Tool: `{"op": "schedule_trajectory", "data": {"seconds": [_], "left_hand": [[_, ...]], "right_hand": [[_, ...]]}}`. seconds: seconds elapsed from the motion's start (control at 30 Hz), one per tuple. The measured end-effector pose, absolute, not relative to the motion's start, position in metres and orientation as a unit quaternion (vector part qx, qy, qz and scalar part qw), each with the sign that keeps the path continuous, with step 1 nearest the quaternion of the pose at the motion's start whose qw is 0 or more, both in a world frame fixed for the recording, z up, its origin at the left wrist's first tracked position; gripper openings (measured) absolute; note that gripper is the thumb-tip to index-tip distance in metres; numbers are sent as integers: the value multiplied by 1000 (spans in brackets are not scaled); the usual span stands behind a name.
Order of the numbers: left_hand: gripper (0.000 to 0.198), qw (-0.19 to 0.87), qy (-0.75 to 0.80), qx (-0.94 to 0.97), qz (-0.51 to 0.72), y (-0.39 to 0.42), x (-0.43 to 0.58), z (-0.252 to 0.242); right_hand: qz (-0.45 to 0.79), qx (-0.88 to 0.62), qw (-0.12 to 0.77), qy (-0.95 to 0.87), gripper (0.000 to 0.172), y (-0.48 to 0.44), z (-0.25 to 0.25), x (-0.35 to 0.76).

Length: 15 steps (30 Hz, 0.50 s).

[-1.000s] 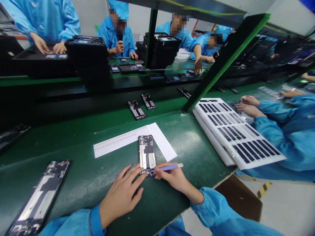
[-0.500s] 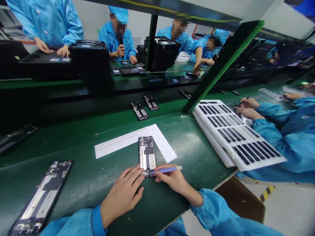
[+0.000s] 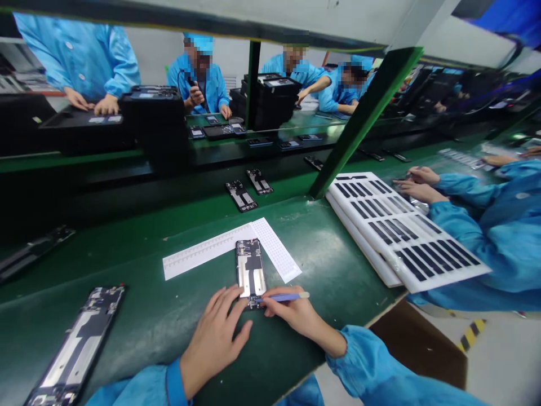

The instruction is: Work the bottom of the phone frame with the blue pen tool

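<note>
An opened phone frame [image 3: 250, 269] lies upright on the green bench in front of me, over the edge of a white perforated sheet [image 3: 203, 252]. My left hand [image 3: 215, 338] rests flat on the bench with fingers spread, its fingertips touching the frame's lower end. My right hand [image 3: 296, 313] pinches a thin blue tool [image 3: 284, 296] like a pen, with the tip on the frame's bottom edge.
A second phone frame [image 3: 76, 352] lies at the near left. Two more frames [image 3: 248, 189] sit on the belt behind. Stacked white trays of black strips [image 3: 401, 228] stand at the right beside a co-worker's sleeve [image 3: 486, 225]. A green post [image 3: 359, 124] slants up. Other people work across the line.
The view has tilted a little, so everything sits slightly lower. Both hands stay at the frame's lower end; the blue tool's tip has shifted only slightly.
</note>
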<state>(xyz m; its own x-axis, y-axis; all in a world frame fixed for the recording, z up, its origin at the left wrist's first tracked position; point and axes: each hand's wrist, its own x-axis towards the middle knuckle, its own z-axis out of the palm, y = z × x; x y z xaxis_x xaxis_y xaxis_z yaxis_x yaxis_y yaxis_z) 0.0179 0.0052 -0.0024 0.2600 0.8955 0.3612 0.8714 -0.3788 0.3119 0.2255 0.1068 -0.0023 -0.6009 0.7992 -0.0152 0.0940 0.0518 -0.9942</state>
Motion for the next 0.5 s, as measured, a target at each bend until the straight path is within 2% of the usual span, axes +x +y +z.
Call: {"op": "schedule_trajectory", "data": {"seconds": [0.1, 0.2, 0.33, 0.5], "left_hand": [[44, -15, 618, 742, 259, 19, 49, 4], [47, -65, 659, 721, 203, 39, 83, 8], [39, -110, 670, 723, 125, 52, 99, 4], [15, -146, 613, 764, 138, 47, 54, 16]], "right_hand": [[576, -367, 394, -615, 34, 128, 4, 228], [505, -394, 478, -601, 39, 167, 10, 232], [469, -411, 480, -617, 44, 215, 3, 237], [454, -397, 477, -640, 38, 226, -14, 227]]}}
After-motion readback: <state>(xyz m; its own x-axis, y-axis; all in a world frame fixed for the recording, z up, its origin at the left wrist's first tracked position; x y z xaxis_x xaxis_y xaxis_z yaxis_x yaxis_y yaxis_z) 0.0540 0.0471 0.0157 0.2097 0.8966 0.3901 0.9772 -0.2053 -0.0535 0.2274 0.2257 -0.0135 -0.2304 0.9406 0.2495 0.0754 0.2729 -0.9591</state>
